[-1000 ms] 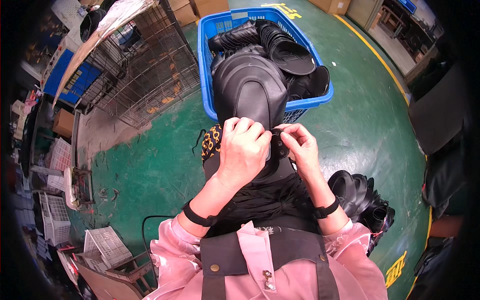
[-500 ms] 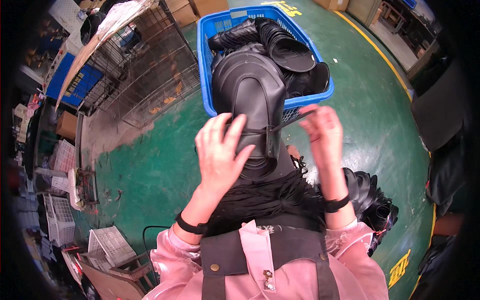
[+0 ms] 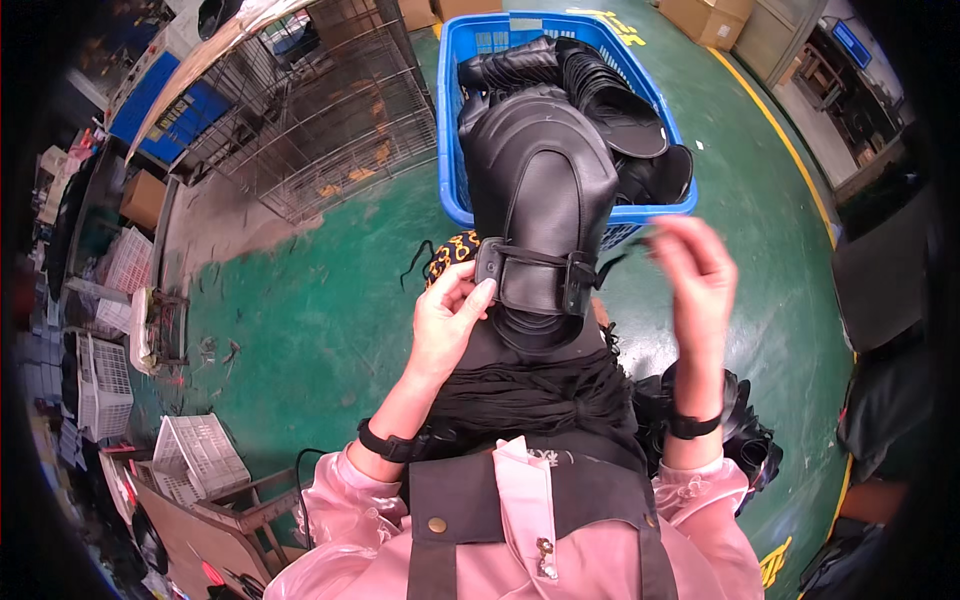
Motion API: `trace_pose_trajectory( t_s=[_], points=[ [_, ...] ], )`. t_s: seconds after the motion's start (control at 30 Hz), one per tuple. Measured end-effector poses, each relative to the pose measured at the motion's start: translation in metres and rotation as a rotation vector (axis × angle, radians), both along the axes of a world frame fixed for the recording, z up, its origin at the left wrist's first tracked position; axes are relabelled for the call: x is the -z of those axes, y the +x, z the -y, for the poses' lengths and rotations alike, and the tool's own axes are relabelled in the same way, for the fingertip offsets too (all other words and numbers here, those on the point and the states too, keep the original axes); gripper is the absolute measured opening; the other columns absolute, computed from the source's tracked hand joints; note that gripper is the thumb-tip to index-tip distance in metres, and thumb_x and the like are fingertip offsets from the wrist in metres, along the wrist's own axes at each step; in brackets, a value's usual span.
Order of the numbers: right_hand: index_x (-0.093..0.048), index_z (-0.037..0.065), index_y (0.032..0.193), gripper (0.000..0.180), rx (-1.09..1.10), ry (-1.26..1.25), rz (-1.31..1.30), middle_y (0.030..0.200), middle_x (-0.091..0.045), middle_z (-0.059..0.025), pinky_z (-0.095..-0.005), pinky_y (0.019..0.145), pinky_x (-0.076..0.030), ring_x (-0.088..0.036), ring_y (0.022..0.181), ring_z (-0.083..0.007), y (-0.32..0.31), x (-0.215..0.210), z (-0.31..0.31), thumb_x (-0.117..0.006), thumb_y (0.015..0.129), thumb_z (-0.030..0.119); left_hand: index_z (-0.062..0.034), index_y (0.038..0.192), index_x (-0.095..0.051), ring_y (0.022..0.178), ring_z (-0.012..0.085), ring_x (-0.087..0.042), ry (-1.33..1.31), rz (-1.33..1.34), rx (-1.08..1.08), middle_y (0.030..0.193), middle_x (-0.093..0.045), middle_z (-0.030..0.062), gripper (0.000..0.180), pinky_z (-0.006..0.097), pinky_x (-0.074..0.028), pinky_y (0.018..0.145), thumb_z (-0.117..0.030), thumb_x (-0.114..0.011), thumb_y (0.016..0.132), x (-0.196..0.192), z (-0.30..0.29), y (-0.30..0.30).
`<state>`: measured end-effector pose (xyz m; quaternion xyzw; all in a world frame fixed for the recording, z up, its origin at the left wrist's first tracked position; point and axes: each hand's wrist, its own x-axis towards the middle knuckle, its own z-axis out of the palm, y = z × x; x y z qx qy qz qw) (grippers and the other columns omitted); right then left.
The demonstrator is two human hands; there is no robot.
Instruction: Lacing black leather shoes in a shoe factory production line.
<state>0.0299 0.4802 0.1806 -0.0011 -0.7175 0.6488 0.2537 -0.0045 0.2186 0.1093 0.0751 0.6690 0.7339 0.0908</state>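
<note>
Black laces lie across the person's lap. Just beyond, the left hand pinches the side flap of a black shoe. The blurred right hand hangs beside it, fingers bent; whether it grips the lace end, I cannot tell. Behind stands a blue basket.

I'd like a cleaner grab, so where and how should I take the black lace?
Pinch the black lace near its loose end, probably best from the right: that thin end juts past the right edge of the black upper toward the right hand, while the rest lies across the upper and the left hand holds its left tab.
</note>
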Motion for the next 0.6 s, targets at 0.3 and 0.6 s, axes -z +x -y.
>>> trace_pose_trajectory(
  t_s=[0.3,0.6],
  points=[
    [-0.060,0.009,0.113,0.038,-0.186,0.803,-0.157,0.080,-0.063,-0.0014,-0.0347,0.069,-0.043,-0.058,0.075,-0.0217,-0.027,0.016,0.077,-0.069,0.076,0.003,0.0000,0.120,-0.060,0.078,0.0064,-0.060,-0.014,-0.027,-0.006,0.093,-0.065,0.0006,0.032,0.021,-0.048,0.067,-0.009,-0.067,0.090,-0.008,-0.006,0.008],
    [-0.056,0.007,0.108,0.033,-0.197,1.039,-0.255,0.082,-0.059,-0.0031,-0.0354,0.067,-0.041,-0.057,0.074,-0.0216,-0.030,0.012,0.083,-0.064,0.075,0.005,0.0038,0.118,-0.060,0.078,0.0112,-0.064,-0.215,-0.271,-0.016,0.102,-0.062,0.0062,0.030,0.023,-0.049,0.064,-0.012,-0.062,0.093,-0.010,-0.003,0.009]
  ],
)
